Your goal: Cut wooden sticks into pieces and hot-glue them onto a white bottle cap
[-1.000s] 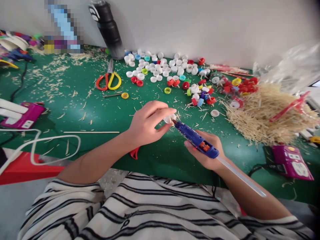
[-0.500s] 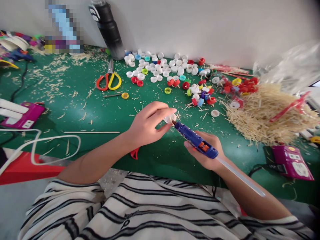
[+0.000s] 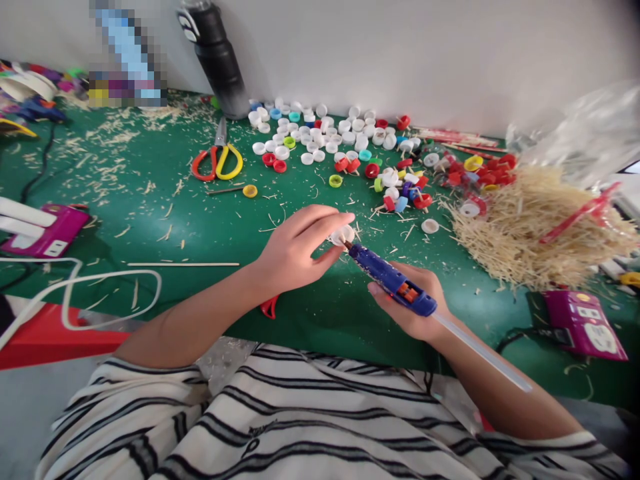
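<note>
My left hand (image 3: 303,247) pinches a white bottle cap (image 3: 342,234) between thumb and fingers, its hollow side turned up toward me. In my right hand (image 3: 417,303) is a blue hot glue gun (image 3: 387,277), its metal nozzle at the inside of the cap. A clear glue stick (image 3: 485,353) juts from the back of the gun over my right forearm. Whether glue lies in the cap is too small to tell. Several loose caps (image 3: 315,137), mostly white, lie beyond my hands, beside a cluster of coloured caps with sticks in them (image 3: 403,187).
Red-and-yellow scissors (image 3: 217,160) and a yellow cap with a stick (image 3: 250,192) lie left of centre. A dark bottle (image 3: 217,63) stands by the wall. Thin wooden sticks (image 3: 545,233) are heaped at right, near a magenta box (image 3: 585,325). A white cable (image 3: 70,293) loops at left.
The cap has tilted or shifted slightly, so more of its inside shows by the nozzle. My hands are otherwise nearly still.
</note>
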Action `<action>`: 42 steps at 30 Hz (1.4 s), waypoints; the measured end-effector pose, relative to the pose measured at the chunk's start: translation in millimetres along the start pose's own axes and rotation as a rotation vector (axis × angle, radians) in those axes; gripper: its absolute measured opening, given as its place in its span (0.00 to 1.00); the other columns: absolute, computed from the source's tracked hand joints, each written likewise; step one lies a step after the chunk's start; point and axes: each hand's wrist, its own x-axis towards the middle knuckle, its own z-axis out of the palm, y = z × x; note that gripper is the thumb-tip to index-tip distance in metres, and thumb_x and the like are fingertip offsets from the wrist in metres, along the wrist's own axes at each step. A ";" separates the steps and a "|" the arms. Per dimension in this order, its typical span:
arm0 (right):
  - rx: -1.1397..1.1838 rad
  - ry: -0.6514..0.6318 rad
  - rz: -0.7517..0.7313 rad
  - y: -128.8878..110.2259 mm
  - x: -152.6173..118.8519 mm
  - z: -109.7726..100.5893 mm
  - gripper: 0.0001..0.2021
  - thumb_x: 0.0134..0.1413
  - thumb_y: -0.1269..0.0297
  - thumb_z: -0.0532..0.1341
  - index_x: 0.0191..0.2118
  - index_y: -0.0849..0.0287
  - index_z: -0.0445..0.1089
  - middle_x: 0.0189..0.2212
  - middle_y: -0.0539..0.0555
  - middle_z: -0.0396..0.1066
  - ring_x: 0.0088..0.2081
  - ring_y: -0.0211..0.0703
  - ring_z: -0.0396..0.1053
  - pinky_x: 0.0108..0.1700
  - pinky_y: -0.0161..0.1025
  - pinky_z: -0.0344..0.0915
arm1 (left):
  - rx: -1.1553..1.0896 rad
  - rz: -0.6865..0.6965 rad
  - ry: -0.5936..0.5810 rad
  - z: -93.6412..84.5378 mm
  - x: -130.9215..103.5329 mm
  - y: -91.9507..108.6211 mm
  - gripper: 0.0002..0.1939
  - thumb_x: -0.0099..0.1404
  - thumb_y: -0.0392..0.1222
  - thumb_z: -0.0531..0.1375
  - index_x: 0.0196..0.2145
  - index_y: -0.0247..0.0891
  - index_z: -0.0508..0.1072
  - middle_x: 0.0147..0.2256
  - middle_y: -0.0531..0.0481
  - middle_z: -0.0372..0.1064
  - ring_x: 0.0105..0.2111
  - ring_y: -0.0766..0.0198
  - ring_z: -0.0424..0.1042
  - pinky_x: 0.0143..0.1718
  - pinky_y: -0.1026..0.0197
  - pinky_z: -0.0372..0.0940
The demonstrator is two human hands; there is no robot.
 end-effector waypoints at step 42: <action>-0.047 0.003 -0.047 0.2 0.5 1.6 0.15 0.60 0.62 0.61 0.25 0.54 0.57 0.21 0.46 0.58 0.21 0.35 0.57 0.25 0.36 0.54 | 0.019 -0.043 -0.026 2.9 -3.3 -3.8 0.22 0.66 0.35 0.63 0.57 0.42 0.69 0.46 0.44 0.74 0.46 0.59 0.76 0.47 0.55 0.74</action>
